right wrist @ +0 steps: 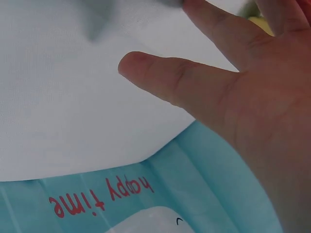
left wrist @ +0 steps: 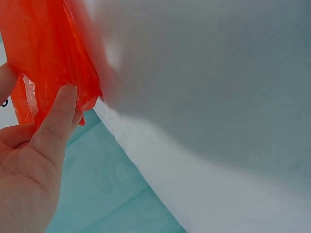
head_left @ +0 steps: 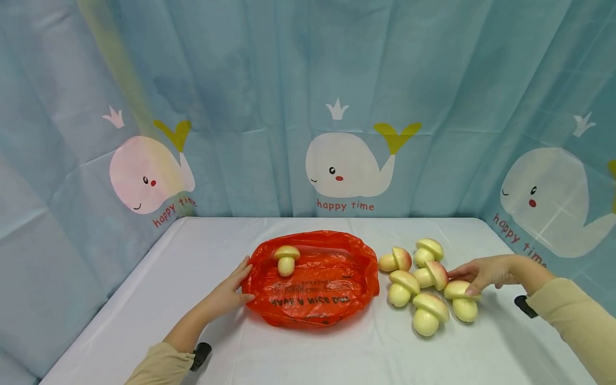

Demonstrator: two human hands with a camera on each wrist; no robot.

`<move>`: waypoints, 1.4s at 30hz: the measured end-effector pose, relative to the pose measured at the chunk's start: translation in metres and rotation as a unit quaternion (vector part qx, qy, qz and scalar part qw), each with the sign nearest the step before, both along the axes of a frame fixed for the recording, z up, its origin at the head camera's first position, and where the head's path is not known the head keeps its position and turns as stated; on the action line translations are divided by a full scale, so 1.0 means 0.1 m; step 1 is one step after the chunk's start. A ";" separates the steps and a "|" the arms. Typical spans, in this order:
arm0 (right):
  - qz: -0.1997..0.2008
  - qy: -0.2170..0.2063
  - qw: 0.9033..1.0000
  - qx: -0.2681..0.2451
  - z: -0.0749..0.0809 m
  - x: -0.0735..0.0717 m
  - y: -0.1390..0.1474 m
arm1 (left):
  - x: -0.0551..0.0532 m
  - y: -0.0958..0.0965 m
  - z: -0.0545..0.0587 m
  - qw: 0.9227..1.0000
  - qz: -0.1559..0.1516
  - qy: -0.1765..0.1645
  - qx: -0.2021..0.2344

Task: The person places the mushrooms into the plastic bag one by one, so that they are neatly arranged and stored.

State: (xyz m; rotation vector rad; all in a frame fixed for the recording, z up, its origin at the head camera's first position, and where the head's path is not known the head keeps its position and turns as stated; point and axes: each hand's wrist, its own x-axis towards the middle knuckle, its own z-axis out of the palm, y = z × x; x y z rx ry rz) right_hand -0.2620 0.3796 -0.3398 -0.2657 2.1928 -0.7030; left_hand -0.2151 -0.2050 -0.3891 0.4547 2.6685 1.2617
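Observation:
A red plastic bag [head_left: 308, 315] lies spread wide on the table, its rim standing up around it and dark print inside. In it, near the left side, is a pale yellow toy mushroom [head_left: 286, 259]. My left hand [head_left: 226, 294] grips the bag's left rim; in the left wrist view the red film [left wrist: 48, 53] runs between thumb and fingers. Over on the right, my right hand [head_left: 491, 272] is spread over the rightmost toy mushroom [head_left: 464, 308], thumb overlapping its cap. The right wrist view shows spread fingers [right wrist: 180, 80] and a sliver of yellow beyond them.
Several more pale yellow toy mushrooms [head_left: 426, 315], some with reddish caps, lie clustered between the bag and my right hand. A white cloth [head_left: 308, 358] covers the table. Blue curtains [head_left: 250, 107] with printed whales enclose the back and sides.

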 end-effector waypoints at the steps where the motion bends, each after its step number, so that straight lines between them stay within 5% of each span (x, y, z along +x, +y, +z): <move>1: -0.001 -0.001 1.000 -0.001 0.00 0.00 0.00 | 0.00 0.00 0.00 1.000 0.000 0.000 0.001; 21: -0.021 0.008 1.000 0.007 0.14 0.02 -0.02 | -0.01 0.01 -0.03 1.000 0.002 -0.014 0.011; 42: -0.025 0.021 0.994 -0.106 0.52 0.01 -0.09 | -0.02 0.02 -0.01 1.000 0.008 -0.022 0.002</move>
